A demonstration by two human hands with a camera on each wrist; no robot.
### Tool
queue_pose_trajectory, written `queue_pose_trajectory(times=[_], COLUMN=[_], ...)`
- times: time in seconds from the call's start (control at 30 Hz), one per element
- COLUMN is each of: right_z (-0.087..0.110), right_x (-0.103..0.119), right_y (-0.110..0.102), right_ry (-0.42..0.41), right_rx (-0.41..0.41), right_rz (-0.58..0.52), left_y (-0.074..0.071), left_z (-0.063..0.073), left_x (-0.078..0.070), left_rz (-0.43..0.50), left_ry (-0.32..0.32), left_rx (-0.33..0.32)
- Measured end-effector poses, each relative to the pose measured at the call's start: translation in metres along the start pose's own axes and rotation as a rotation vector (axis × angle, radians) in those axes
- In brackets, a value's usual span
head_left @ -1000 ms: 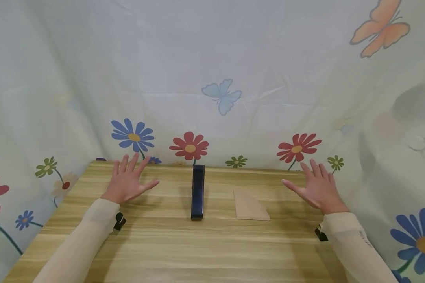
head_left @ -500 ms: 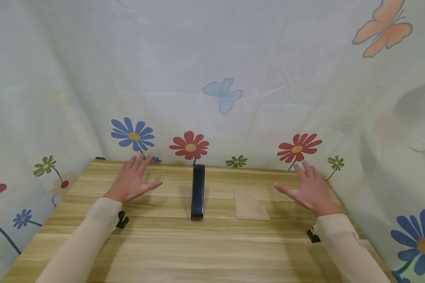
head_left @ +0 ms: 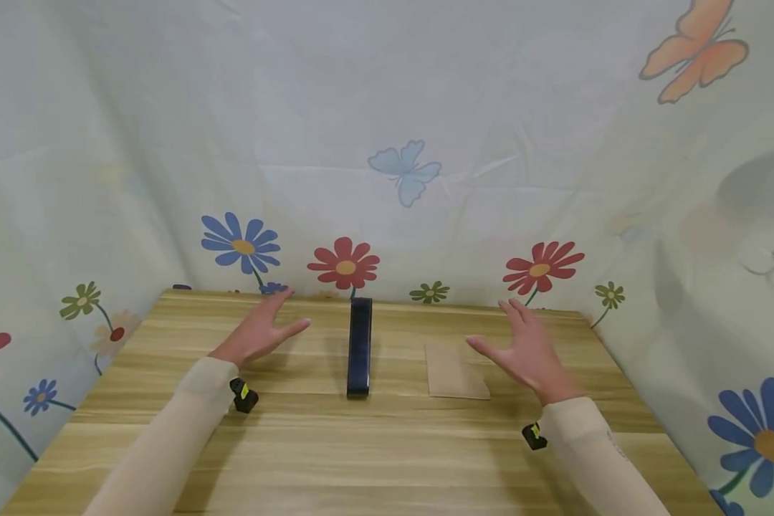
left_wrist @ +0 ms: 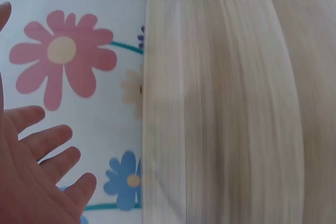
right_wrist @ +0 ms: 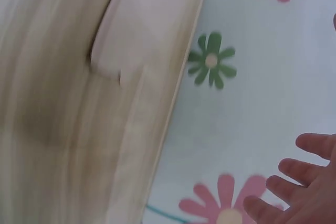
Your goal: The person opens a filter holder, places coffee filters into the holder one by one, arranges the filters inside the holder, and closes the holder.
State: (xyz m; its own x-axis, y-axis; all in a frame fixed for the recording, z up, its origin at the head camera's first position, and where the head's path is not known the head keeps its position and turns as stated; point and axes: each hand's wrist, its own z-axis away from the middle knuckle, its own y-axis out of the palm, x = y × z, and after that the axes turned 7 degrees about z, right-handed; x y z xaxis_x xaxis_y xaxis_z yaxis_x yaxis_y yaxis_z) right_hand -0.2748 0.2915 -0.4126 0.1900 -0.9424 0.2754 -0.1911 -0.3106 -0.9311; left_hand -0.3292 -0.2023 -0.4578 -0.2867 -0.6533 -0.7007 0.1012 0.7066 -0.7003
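One left hand (head_left: 256, 333), one right hand (head_left: 527, 351), fingers (left_wrist: 51, 140) wide; one dark-blue bar (head_left: 359, 347), one beige sheet (head_left: 448, 374) between them.

A wood-grained bench (head_left: 361, 459) is flanked at left, right and back by pale, creased sheeting (head_left: 284, 93); the back is printed with a light-blue butterfly (head_left: 411, 175), and an orange butterfly (head_left: 716, 57) is set high at right; above the bench's far edge, red flowers (head_left: 344, 266), a blue flower (head_left: 240, 246) and a small green flower (head_left: 429, 292) are shown; everything is softly lit.
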Motion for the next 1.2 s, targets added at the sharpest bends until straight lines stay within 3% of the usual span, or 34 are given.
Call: queue_pose_trajectory(times=[0.17,0.4,0.53,0.73,1.0,1.2], right_z=[0.004,0.015,0.016,0.014,0.011,0.01], right_x=[0.027,0.08,0.107,0.135,0.165,0.185], right_y=[0.017,0.032,0.04,0.057,0.084,0.09], right_ry=[-0.01,0.016,0.031,0.084,0.142,0.184], right_rx=[0.015,0.111,0.137,0.118,0.135,0.131], right_rz=[-0.121,-0.321,-0.431,-0.542,-0.563,-0.527], left_y=[0.009,0.025,0.034,0.047,0.06,0.065], left_z=[-0.004,-0.014,-0.023,-0.04,-0.053,-0.056], left_x=[-0.009,-0.022,-0.036,-0.053,-0.06,-0.064], left_rz=[0.099,0.303,0.344,0.394,0.389,0.407], left_ry=[-0.007,0.027,0.023,0.029,-0.027,-0.063], left_rx=[0.013,0.065,0.097,0.095,0.111,0.1])
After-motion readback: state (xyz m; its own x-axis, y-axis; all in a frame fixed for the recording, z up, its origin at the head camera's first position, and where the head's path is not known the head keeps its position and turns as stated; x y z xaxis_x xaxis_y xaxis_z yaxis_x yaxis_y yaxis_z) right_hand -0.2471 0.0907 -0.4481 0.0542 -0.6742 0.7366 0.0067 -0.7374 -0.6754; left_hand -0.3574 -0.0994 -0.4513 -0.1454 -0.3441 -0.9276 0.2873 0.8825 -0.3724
